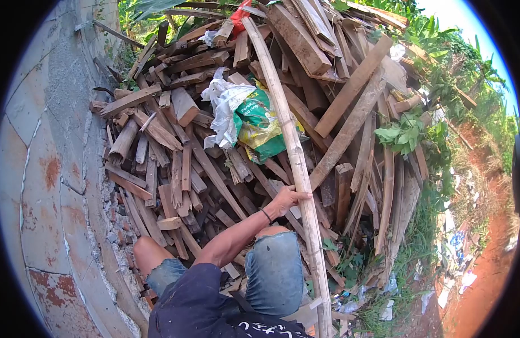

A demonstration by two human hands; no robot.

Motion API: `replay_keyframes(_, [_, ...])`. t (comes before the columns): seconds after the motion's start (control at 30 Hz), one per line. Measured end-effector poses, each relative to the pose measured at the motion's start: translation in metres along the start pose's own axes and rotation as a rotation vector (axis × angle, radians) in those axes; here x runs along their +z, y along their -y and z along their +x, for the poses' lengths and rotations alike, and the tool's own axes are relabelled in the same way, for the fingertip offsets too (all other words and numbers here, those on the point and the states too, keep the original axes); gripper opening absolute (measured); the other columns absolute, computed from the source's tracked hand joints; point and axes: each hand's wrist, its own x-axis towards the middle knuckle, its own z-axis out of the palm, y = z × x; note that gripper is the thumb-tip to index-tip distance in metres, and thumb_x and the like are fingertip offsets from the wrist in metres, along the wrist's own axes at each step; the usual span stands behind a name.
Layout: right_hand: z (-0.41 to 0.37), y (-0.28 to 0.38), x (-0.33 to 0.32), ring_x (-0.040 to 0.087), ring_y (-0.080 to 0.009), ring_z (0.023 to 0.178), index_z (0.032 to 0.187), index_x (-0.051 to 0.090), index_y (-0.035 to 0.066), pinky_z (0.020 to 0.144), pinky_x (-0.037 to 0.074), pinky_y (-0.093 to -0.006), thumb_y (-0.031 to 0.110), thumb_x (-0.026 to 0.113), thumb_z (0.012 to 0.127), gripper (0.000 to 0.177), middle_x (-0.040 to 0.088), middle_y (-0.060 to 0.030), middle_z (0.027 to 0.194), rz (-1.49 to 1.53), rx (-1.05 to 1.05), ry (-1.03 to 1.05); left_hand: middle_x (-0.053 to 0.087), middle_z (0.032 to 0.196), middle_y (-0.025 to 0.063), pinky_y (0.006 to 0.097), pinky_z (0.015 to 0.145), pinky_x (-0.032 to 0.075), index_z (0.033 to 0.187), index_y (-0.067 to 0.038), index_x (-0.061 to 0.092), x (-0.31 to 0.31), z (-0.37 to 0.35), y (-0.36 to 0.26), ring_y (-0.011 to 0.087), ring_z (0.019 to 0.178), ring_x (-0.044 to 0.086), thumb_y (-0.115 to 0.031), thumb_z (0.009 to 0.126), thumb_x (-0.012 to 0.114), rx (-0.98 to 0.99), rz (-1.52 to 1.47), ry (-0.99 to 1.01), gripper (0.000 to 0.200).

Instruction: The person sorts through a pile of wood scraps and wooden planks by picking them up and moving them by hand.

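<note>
My left hand (287, 200), with a dark band at the wrist, is closed on a long pale pole (293, 149). The pole runs from the top of the woodpile down past my right knee to the bottom edge. Behind it lies a heap of weathered planks and beams (209, 163), piled at many angles. A green and yellow printed sack (260, 118) and a torn white sack (223, 107) rest on the heap, partly behind the pole. My right hand is out of view.
A cracked, stained wall (51, 186) stands on the left, with rubble at its base. Leafy plants (401, 132) grow over the heap's right side. Farther right are red soil (474, 281) and scattered litter (454, 242). A red plastic piece (237, 18) lies at the top.
</note>
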Motion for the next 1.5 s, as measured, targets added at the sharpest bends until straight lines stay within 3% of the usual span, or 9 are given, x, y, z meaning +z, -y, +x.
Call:
replay_keyframes(0.33, [0.018, -0.029, 0.003, 0.037, -0.0363, 0.137, 0.154, 0.012, 0.013, 0.111, 0.032, -0.048, 0.028, 0.08, 0.078, 0.103, 0.029, -0.0152, 0.152, -0.019, -0.002, 0.084, 0.065, 0.102, 0.0096, 0.0338, 0.088, 0.051, 0.11, 0.004, 0.061, 0.018, -0.07, -0.126, 0.0181, 0.094, 0.065, -0.022, 0.076, 0.081, 0.33, 0.021, 0.113, 0.047])
replay_keyframes(0.6, [-0.026, 0.046, 0.065, 0.052, -0.0311, 0.112, 0.136, 0.035, 0.003, 0.093, 0.043, -0.041, 0.022, 0.08, 0.077, 0.077, 0.048, -0.0153, 0.123, 0.514, -0.127, 0.001, 0.067, 0.101, 0.0112, 0.0314, 0.086, 0.052, 0.113, 0.006, 0.062, 0.178, -0.077, -0.268, 0.0179, 0.09, 0.066, -0.022, 0.074, 0.083, 0.473, 0.355, 0.303, 0.052])
replay_keyframes(0.73, [-0.048, 0.095, 0.079, 0.06, -0.0285, 0.1, 0.127, 0.047, -0.002, 0.084, 0.048, -0.0375, 0.019, 0.08, 0.076, 0.064, 0.058, -0.0153, 0.109, 1.058, -0.23, -0.129, 0.066, 0.104, 0.0236, 0.0376, 0.084, 0.053, 0.112, 0.009, 0.065, 0.289, -0.035, -0.32, 0.0291, 0.098, 0.066, -0.063, 0.077, 0.072, 0.705, 0.903, 0.392, 0.08])
replay_keyframes(0.83, [-0.057, 0.177, -0.013, 0.058, -0.0161, 0.095, 0.121, 0.054, -0.005, 0.079, 0.049, -0.0306, 0.024, 0.081, 0.079, 0.057, 0.06, -0.0092, 0.106, 1.052, -0.196, -0.594, 0.049, 0.124, 0.0406, 0.0426, 0.097, 0.049, 0.141, 0.02, -0.01, 0.333, -0.023, -0.333, 0.0454, 0.116, 0.056, -0.076, 0.075, 0.061, 0.906, 1.1, 0.244, 0.136])
replay_keyframes(1.0, [-0.019, 0.278, -0.334, 0.062, -0.0197, 0.084, 0.135, 0.035, -0.005, 0.072, 0.05, -0.0257, 0.034, 0.078, 0.083, 0.078, 0.062, -0.0164, 0.1, 1.27, -0.894, -1.125, 0.02, 0.146, 0.0423, 0.042, 0.117, 0.022, 0.147, 0.013, -0.002, 0.257, -0.078, -0.286, 0.0482, 0.14, 0.024, -0.077, 0.078, 0.055, 1.064, 0.968, 0.352, 0.127])
replay_keyframes(1.13, [-0.053, 0.374, -0.642, 0.045, -0.0407, 0.127, 0.148, 0.017, -0.008, 0.106, 0.037, -0.0451, 0.086, 0.053, 0.071, 0.126, 0.039, -0.0337, 0.138, 0.459, -0.423, -1.744, 0.027, 0.147, 0.0374, 0.0416, 0.112, 0.03, 0.152, 0.002, -0.001, 0.167, -0.088, -0.255, 0.0444, 0.138, 0.033, -0.06, 0.085, 0.064, 0.909, 1.005, 0.139, 0.112])
replay_keyframes(1.23, [-0.083, 0.405, -0.756, 0.041, -0.0413, 0.132, 0.144, 0.026, -0.011, 0.11, 0.034, -0.0447, 0.085, 0.05, 0.073, 0.122, 0.038, -0.0293, 0.143, 0.829, -0.495, -1.536, 0.027, 0.147, 0.0376, 0.0443, 0.109, 0.033, 0.154, -0.005, 0.003, 0.076, -0.091, -0.228, 0.0446, 0.136, 0.036, -0.047, 0.091, 0.064, 0.721, 0.989, -0.038, 0.097])
replay_keyframes(1.4, [-0.146, 0.478, -0.557, 0.037, -0.0393, 0.135, 0.146, 0.035, 0.005, 0.111, 0.032, -0.0524, 0.076, 0.046, 0.084, 0.094, 0.036, -0.0267, 0.147, 0.545, -1.137, -1.56, 0.035, 0.143, 0.0342, 0.0361, 0.096, 0.046, 0.153, -0.001, 0.012, -0.048, -0.145, -0.182, 0.0309, 0.116, 0.059, -0.047, 0.093, 0.06, 0.39, 0.892, -0.298, 0.089])
replay_keyframes(1.5, [-0.122, 0.471, -0.41, 0.034, -0.0392, 0.138, 0.138, 0.05, 0.011, 0.111, 0.032, -0.0503, 0.064, 0.053, 0.089, 0.072, 0.03, -0.0272, 0.151, 0.086, -1.29, -1.35, 0.043, 0.141, 0.0297, 0.0372, 0.105, 0.037, 0.152, -0.001, 0.018, -0.108, -0.192, -0.162, 0.0327, 0.13, 0.047, -0.046, 0.094, 0.06, 0.292, 0.817, -0.323, 0.084])
